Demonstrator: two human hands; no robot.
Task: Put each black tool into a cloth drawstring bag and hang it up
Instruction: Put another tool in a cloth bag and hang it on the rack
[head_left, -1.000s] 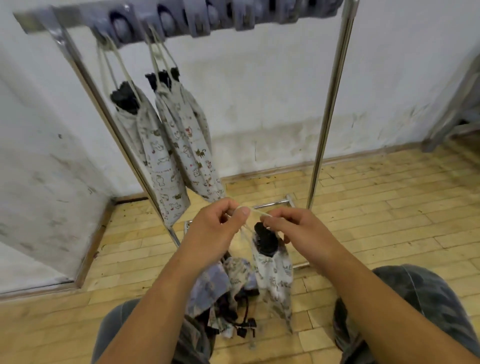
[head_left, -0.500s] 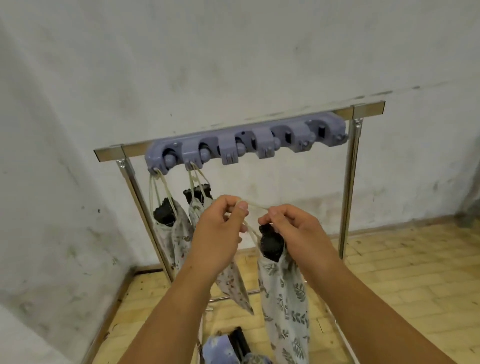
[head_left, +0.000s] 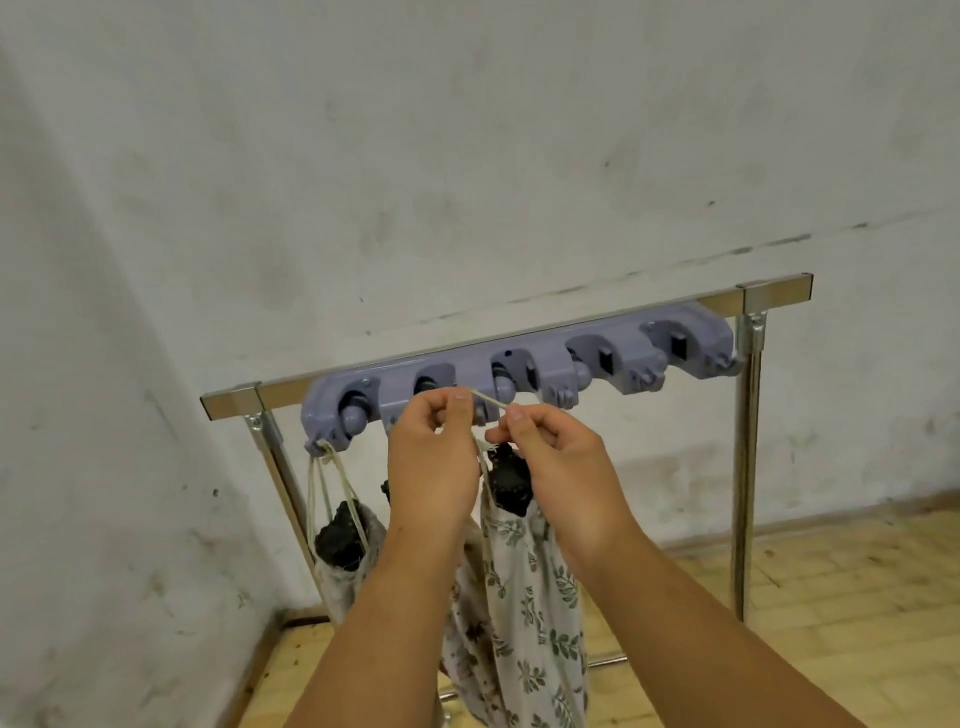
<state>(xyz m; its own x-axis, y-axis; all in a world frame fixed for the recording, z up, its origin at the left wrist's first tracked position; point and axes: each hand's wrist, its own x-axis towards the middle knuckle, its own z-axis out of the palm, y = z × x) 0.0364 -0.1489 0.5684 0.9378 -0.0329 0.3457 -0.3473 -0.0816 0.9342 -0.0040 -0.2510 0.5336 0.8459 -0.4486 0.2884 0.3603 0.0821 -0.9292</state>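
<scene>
Just below the grey plastic hook rail (head_left: 597, 358), mounted on the crossbar of a metal rack (head_left: 774, 288), the left hand (head_left: 434, 462) and right hand (head_left: 561, 467) each pinch the cream drawstring (head_left: 491, 401) between thumb and forefinger. The cord runs taut between them. The remaining fingers (head_left: 558, 447) are curled. A leaf-print cloth bag (head_left: 524, 597) hangs from the cord, a black tool (head_left: 509, 475) protruding from its mouth. At the rail's left end, a second bag (head_left: 337, 592) hangs from a hook, holding another black tool (head_left: 340, 535).

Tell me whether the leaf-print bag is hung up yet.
Not hung: left hand and right hand pinch its drawstring taut before the purple rail; the leaf-print bag dangles from their grip.
</scene>
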